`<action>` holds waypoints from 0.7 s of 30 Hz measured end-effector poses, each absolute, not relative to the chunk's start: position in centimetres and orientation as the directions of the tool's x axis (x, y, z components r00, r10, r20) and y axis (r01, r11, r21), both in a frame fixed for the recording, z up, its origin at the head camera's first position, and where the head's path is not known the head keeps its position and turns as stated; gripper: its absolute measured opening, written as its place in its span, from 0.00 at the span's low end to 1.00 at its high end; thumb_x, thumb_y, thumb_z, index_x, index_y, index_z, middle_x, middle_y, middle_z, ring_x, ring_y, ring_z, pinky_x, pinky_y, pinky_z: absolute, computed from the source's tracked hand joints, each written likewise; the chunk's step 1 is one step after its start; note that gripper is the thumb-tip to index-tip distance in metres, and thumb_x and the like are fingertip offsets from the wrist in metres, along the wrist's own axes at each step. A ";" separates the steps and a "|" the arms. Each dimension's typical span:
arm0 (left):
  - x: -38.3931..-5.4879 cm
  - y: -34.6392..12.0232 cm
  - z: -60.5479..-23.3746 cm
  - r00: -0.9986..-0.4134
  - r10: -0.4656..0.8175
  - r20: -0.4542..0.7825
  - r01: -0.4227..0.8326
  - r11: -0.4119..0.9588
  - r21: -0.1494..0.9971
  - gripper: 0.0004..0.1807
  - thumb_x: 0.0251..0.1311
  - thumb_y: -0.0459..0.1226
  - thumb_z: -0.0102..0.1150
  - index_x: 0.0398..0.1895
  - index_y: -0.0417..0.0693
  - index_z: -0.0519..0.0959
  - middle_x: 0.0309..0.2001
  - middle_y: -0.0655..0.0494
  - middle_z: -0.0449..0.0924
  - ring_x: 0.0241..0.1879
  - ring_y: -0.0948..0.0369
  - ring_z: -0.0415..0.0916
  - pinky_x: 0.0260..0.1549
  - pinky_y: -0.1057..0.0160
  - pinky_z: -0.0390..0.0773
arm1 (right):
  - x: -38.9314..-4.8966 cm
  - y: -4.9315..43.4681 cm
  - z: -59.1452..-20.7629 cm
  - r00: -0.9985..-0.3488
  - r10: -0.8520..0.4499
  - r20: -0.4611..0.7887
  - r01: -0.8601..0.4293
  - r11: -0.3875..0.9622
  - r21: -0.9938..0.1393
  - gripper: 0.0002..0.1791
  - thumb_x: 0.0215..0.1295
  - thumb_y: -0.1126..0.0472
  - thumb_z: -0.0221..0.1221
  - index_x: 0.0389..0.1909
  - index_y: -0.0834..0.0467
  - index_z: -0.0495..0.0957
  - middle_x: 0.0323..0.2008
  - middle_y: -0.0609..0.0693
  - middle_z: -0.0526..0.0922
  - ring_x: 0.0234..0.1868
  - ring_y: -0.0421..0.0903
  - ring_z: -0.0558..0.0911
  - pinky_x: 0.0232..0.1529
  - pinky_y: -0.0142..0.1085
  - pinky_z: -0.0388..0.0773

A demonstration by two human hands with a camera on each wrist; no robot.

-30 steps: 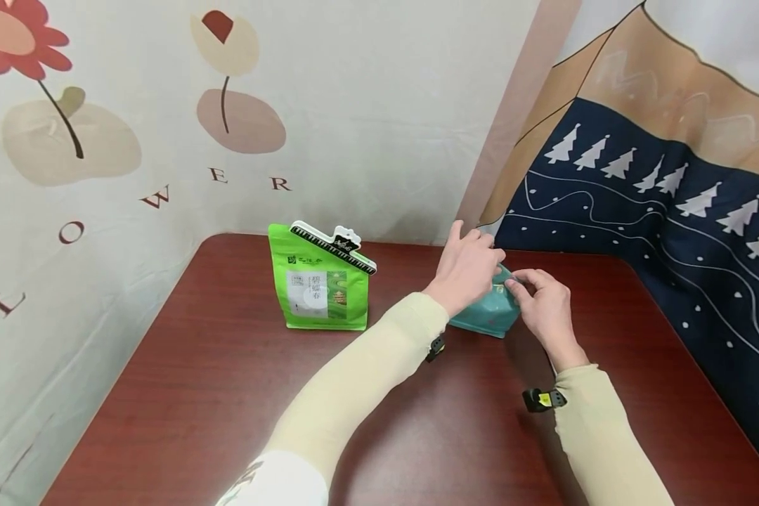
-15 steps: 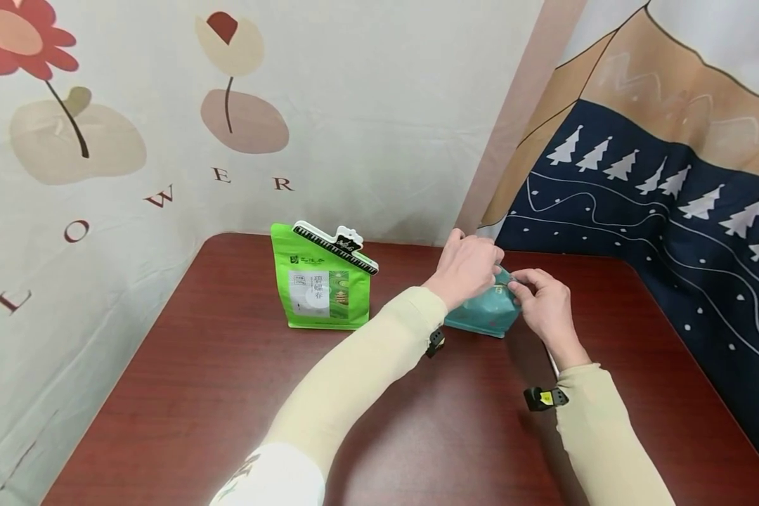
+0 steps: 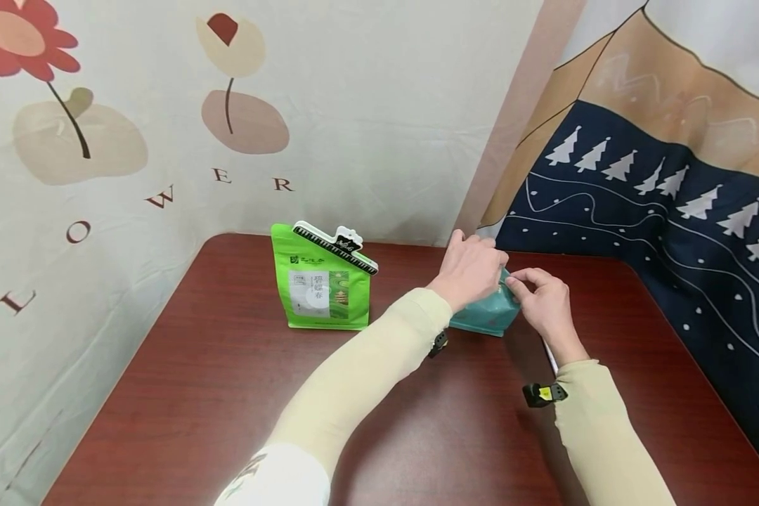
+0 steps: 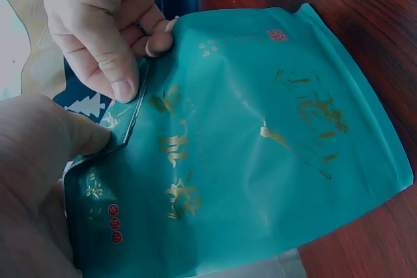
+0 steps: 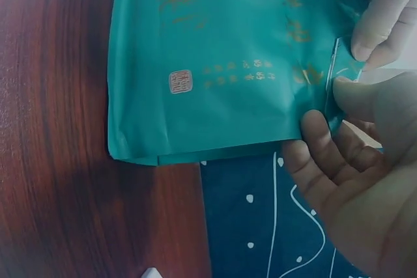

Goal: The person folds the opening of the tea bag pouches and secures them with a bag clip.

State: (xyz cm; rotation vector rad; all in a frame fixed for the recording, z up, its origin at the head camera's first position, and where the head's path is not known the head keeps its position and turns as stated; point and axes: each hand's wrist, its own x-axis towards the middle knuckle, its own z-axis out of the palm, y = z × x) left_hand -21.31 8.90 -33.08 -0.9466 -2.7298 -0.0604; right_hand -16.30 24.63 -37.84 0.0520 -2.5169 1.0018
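A teal foil pouch (image 3: 493, 314) with gold lettering stands towards the back right of the table. In the left wrist view, the top edge of this pouch (image 4: 228, 115) is folded over. My left hand (image 3: 471, 274) pinches that folded edge on one side, its fingertips hidden in the head view. At the pouch's right corner my right hand (image 3: 546, 309) pinches the same fold between thumb and fingers. The right wrist view shows the right thumb (image 5: 355, 96) on the fold, close to the left hand (image 5: 388, 17).
A bright green pouch (image 3: 297, 309) stands to the left, with a black and white clip (image 3: 338, 246) slanted across its top. Part of a thin white object (image 3: 549, 355) shows on the table (image 3: 228, 393) by the right wrist. Printed cloths hang behind.
My left hand has come down slightly and shifted a little right along the fold. The right hand stays at the pouch's corner. The green pouch has not moved.
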 end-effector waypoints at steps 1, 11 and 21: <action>-21.3 8.9 -33.1 -0.758 0.604 0.245 0.614 0.788 -0.043 0.14 0.76 0.45 0.50 0.44 0.71 0.87 0.36 0.66 0.80 0.37 0.63 0.75 0.45 0.56 0.64 | -16.3 24.7 -37.9 -0.906 0.121 0.405 -0.190 0.739 -0.646 0.06 0.68 0.66 0.66 0.41 0.65 0.87 0.38 0.62 0.88 0.26 0.25 0.73 0.31 0.20 0.69; -21.9 7.7 -33.6 -0.765 0.598 0.241 0.616 0.788 -0.002 0.10 0.74 0.44 0.54 0.45 0.68 0.86 0.39 0.70 0.82 0.39 0.64 0.71 0.46 0.58 0.64 | -16.2 24.5 -38.6 -0.910 0.111 0.400 -0.189 0.749 -0.636 0.07 0.70 0.74 0.60 0.44 0.66 0.85 0.42 0.63 0.86 0.31 0.52 0.82 0.30 0.19 0.70; -22.2 7.5 -34.2 -0.765 0.572 0.297 0.609 0.792 0.044 0.11 0.75 0.47 0.56 0.43 0.66 0.89 0.36 0.68 0.86 0.35 0.63 0.72 0.44 0.60 0.65 | -16.3 24.1 -39.3 -0.872 0.175 0.457 -0.180 0.753 -0.633 0.07 0.69 0.74 0.62 0.43 0.68 0.86 0.39 0.62 0.86 0.33 0.57 0.86 0.31 0.15 0.65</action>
